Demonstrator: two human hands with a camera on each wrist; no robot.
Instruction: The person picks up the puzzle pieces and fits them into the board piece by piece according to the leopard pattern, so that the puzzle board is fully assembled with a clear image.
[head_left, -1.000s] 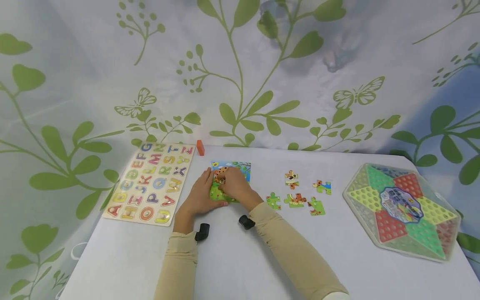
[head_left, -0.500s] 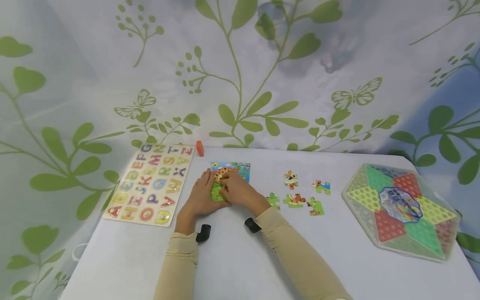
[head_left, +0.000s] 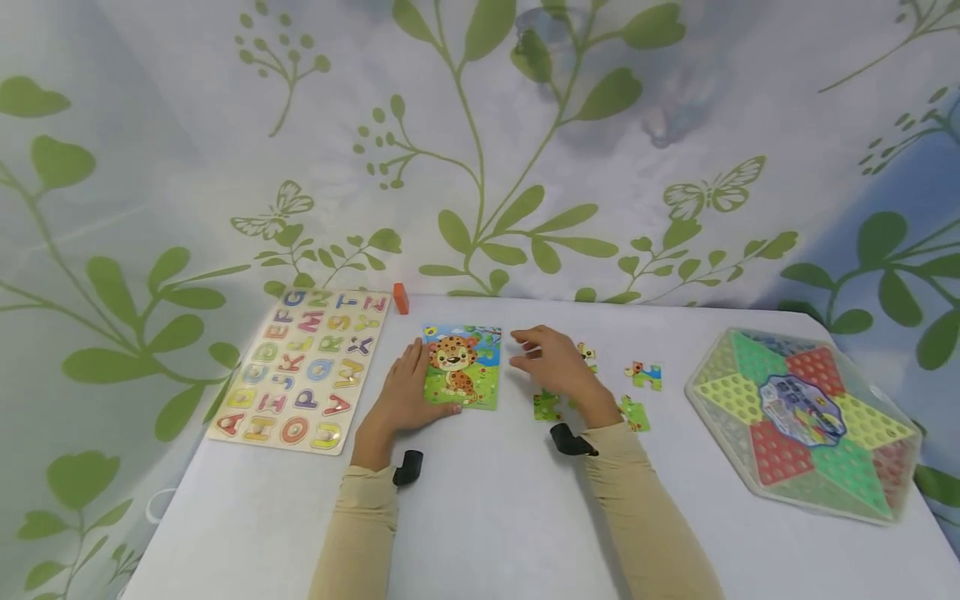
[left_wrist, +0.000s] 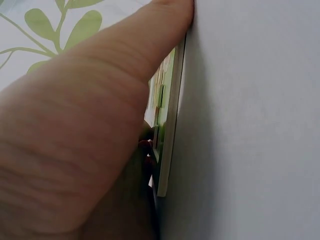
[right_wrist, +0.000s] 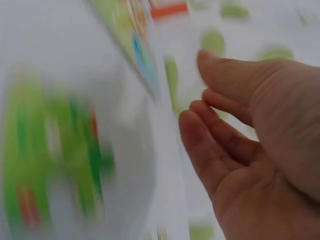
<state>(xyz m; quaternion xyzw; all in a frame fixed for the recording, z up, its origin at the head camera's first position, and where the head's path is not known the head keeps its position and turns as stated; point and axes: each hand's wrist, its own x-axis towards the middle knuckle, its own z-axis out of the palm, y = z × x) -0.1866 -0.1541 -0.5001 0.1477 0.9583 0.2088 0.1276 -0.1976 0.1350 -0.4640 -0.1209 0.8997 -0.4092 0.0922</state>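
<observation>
A jigsaw board [head_left: 483, 379] with a cartoon leopard picture lies flat on the white table. My left hand [head_left: 405, 387] rests along its left side, fingers extended and thumb by the near edge. In the left wrist view, that thumb [left_wrist: 115, 55] partly covers the thin board edge [left_wrist: 172, 115]. To the board's right, my right hand [head_left: 555, 360] hovers with loosely bent fingers and nothing between them. Beneath and beside it lie loose jigsaw pieces, among them a green one [head_left: 547, 407] and a blue-green one [head_left: 645, 374]. The hand and wrist partly hide several. In the right wrist view a piece [right_wrist: 50, 155] is blurred.
On the left is a wooden alphabet board [head_left: 300, 367]. A small orange block [head_left: 401, 298] stands near the back edge. At the far right sits a hexagonal Chinese checkers board [head_left: 802, 421]. A leaf-patterned cloth [head_left: 480, 167] hangs behind the table [head_left: 465, 517].
The right hand has left the jigsaw board and moved right, toward the loose pieces, uncovering the whole leopard picture. My left hand has stayed at the board's left side.
</observation>
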